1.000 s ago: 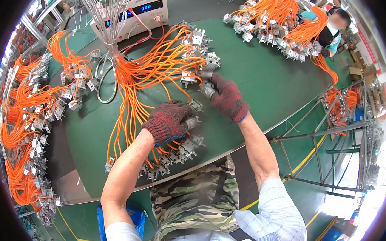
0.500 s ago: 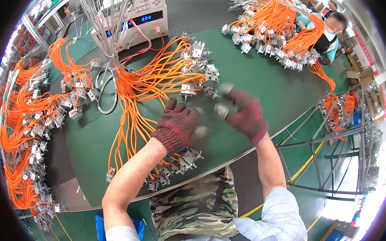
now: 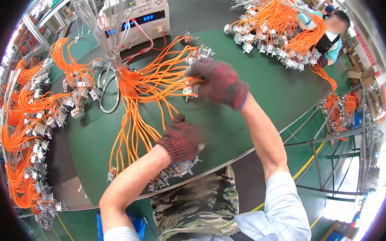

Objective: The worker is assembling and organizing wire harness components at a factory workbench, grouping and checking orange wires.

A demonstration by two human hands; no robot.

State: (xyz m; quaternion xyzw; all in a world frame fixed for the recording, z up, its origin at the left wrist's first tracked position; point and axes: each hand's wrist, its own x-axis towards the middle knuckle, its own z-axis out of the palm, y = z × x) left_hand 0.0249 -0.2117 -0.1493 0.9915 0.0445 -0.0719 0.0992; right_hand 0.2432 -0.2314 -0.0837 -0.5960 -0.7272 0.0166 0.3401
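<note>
A fanned bundle of orange cables (image 3: 133, 82) lies on the green table, each cable ending in a small silver metal block. My right hand (image 3: 219, 82), in a dark red knitted glove, reaches over the far-right group of blocks (image 3: 201, 53). Its fingers curl closed there; what they hold is hidden behind the glove. My left hand (image 3: 181, 140), gloved alike, hovers by the near group of metal blocks (image 3: 173, 173) at the table's front edge. Motion smears its fingers, and some blocks are hidden beneath it.
Behind the bundle stands a white bench instrument (image 3: 143, 21) with a lit display and red leads. More orange cable bundles lie at the left (image 3: 19, 128) and far right (image 3: 279, 13). A co-worker (image 3: 329, 32) is at the far right. A metal frame rack (image 3: 323, 136) stands beside the table.
My right hand has moved left and away from me, onto the far-right metal blocks. My left hand has shifted slightly nearer to me, toward the front group.
</note>
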